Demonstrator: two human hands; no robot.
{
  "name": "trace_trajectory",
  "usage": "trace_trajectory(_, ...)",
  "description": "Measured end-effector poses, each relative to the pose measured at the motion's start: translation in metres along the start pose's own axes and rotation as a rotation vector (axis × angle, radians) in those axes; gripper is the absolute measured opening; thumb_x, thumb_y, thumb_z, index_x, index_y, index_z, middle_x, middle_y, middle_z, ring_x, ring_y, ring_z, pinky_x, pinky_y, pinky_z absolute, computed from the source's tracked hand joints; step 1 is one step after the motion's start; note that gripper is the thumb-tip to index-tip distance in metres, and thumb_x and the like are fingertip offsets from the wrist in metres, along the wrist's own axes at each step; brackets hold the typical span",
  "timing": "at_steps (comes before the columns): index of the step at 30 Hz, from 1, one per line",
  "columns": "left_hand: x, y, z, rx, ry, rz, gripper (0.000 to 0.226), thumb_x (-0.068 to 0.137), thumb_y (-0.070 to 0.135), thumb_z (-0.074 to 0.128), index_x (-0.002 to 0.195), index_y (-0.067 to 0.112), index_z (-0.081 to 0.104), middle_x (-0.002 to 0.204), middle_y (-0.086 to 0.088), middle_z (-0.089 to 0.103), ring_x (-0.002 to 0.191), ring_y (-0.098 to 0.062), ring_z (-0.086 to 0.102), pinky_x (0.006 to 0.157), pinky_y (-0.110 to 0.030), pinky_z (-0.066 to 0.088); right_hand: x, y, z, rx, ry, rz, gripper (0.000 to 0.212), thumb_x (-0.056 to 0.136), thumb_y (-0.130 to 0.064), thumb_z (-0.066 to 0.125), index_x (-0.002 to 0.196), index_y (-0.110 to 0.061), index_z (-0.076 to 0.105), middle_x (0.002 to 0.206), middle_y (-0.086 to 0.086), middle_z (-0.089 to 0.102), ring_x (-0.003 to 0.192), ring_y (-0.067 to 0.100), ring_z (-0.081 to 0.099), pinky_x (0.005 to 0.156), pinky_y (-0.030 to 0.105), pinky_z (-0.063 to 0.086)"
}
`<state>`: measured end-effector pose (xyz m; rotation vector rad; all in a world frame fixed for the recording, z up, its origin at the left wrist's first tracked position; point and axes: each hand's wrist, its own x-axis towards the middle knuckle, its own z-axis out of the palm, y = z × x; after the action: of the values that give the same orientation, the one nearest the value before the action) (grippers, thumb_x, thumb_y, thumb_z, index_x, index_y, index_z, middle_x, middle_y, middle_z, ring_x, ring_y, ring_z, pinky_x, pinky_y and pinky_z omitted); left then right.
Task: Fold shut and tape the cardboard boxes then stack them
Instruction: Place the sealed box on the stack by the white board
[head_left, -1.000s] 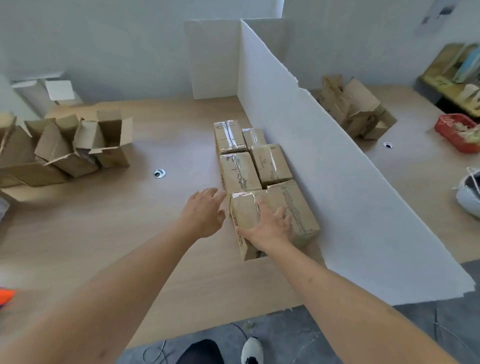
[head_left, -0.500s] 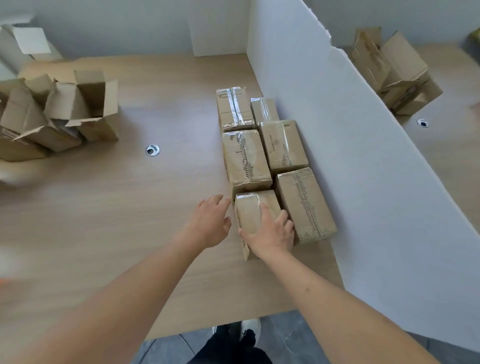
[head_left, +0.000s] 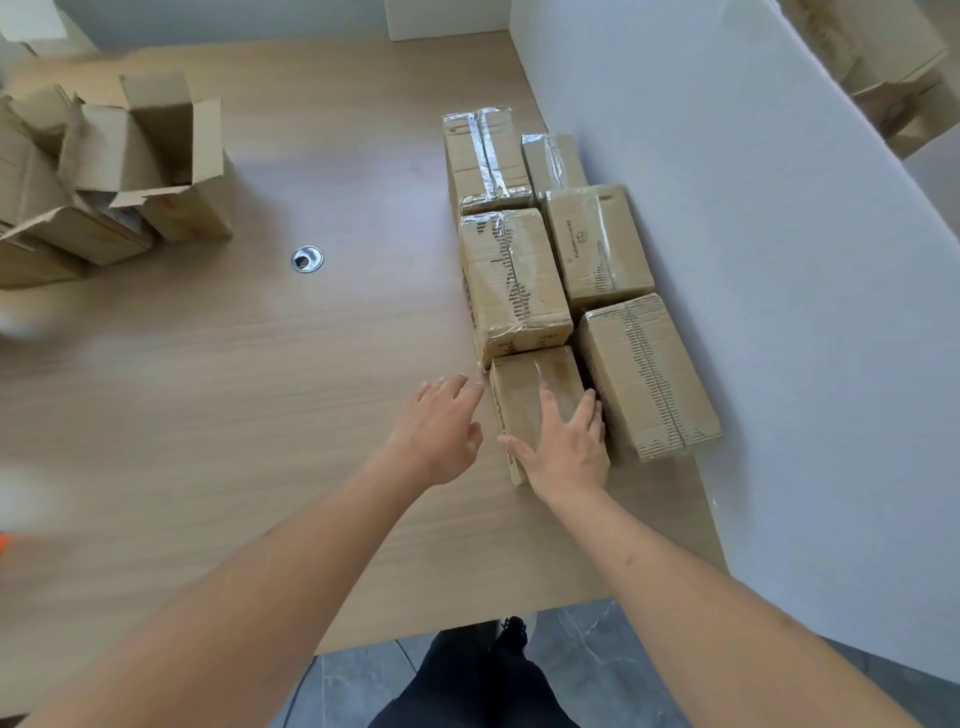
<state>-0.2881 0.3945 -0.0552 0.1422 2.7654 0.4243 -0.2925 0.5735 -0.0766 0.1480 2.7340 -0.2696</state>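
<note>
Since a moment ago my head has tipped further down and forward, so the desk (head_left: 218, 426) fills more of the view, while my hands have barely shifted on the nearest box.

My right hand (head_left: 563, 447) lies flat on top of the small taped box (head_left: 530, 400), fingers straight and spread, thumb reaching over its left edge; I press on it rather than grip it, I judge to seat it squarely into the row. My left hand (head_left: 441, 431) hovers just beside the box's left face, fingers relaxed and open, holding nothing, ready to square that side.

This box sits near the desk's front edge, touching the taller taped box (head_left: 511, 280) behind it and close beside the long box (head_left: 649, 374) on its right, which runs along the white partition (head_left: 779, 260). Three more sealed boxes (head_left: 488, 156) continue the two rows toward the back edge; the partition serves as a straight stop for them.

All are plain brown corrugated cardboard, blocky and sharp-cornered, with glossy clear tape wrinkling along the seams and catching light. At the desk's left edge a heap of untaped boxes (head_left: 150, 156) stands with flaps up, still to be closed. A small metal grommet (head_left: 307, 258) is set into the smooth wood-grain top.
</note>
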Motion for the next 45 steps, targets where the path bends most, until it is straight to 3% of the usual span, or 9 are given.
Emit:
trace_trajectory(5, -0.006, 0.001, -0.001, 0.006, -0.001, 0.011, 0.059, 0.098, 0.028, 0.053, 0.154, 0.015, 0.037, 0.157, -0.013, 0.039, 0.147, -0.032, 0.033, 0.123, -0.046, 0.02, 0.0, 0.001, -0.008, -0.021, 0.005, -0.035, 0.09, 0.089, -0.072, 0.055, 0.16, -0.039, 0.01, 0.168, 0.021, -0.002, 0.156, 0.037, 0.003, 0.122, 0.047, 0.026)
trace_trajectory(12, -0.024, 0.005, -0.033, 0.039, 0.058, 0.027, 0.054, 0.099, 0.031, 0.052, 0.151, 0.02, 0.04, 0.159, -0.01, 0.037, 0.148, -0.03, 0.033, 0.124, -0.053, 0.015, -0.022, -0.008, -0.057, 0.059, 0.017, -0.236, 0.065, 0.098, -0.058, 0.048, 0.157, -0.038, 0.029, 0.169, 0.004, 0.019, 0.156, 0.026, 0.013, 0.122, 0.045, 0.025)
trace_trajectory(21, -0.078, 0.022, -0.106, 0.065, 0.231, -0.048, 0.054, 0.104, 0.038, 0.046, 0.155, 0.021, 0.038, 0.162, -0.006, 0.034, 0.15, -0.025, 0.03, 0.124, -0.044, 0.017, -0.065, -0.029, -0.145, 0.035, 0.077, -0.495, 0.063, 0.1, -0.06, 0.043, 0.156, -0.031, 0.038, 0.167, 0.004, 0.025, 0.156, 0.025, 0.015, 0.126, 0.043, 0.018)
trace_trajectory(33, -0.218, 0.061, -0.153, 0.047, 0.469, -0.294, 0.052, 0.103, 0.034, 0.05, 0.151, 0.018, 0.044, 0.158, -0.007, 0.04, 0.138, -0.032, 0.043, 0.113, -0.041, 0.033, -0.162, -0.055, -0.202, -0.015, 0.191, -0.878, 0.057, 0.101, -0.058, 0.043, 0.149, -0.028, 0.048, 0.162, 0.005, 0.037, 0.153, 0.026, 0.025, 0.121, 0.044, 0.027)
trace_trajectory(36, -0.256, 0.063, -0.161, 0.023, 0.527, -0.338, 0.053, 0.103, 0.031, 0.052, 0.152, 0.016, 0.044, 0.159, -0.009, 0.041, 0.142, -0.032, 0.04, 0.118, -0.044, 0.031, -0.189, -0.07, -0.206, -0.017, 0.234, -0.944, 0.054, 0.101, -0.057, 0.044, 0.142, -0.026, 0.056, 0.149, 0.006, 0.051, 0.142, 0.026, 0.041, 0.112, 0.042, 0.036)
trace_trajectory(41, -0.323, 0.043, -0.177, 0.022, 0.582, -0.432, 0.055, 0.105, 0.032, 0.051, 0.157, 0.017, 0.04, 0.164, -0.009, 0.033, 0.149, -0.028, 0.03, 0.123, -0.045, 0.022, -0.238, -0.113, -0.204, -0.025, 0.257, -1.058, 0.051, 0.099, -0.057, 0.044, 0.134, -0.024, 0.063, 0.13, 0.001, 0.061, 0.124, 0.024, 0.055, 0.1, 0.04, 0.046)
trace_trajectory(45, -0.376, 0.005, -0.184, 0.04, 0.605, -0.501, 0.057, 0.105, 0.035, 0.05, 0.158, 0.018, 0.038, 0.164, -0.006, 0.032, 0.149, -0.026, 0.031, 0.123, -0.046, 0.025, -0.278, -0.163, -0.191, -0.032, 0.254, -1.134, 0.049, 0.099, -0.057, 0.046, 0.133, -0.025, 0.064, 0.138, 0.002, 0.059, 0.129, 0.025, 0.053, 0.1, 0.04, 0.045)
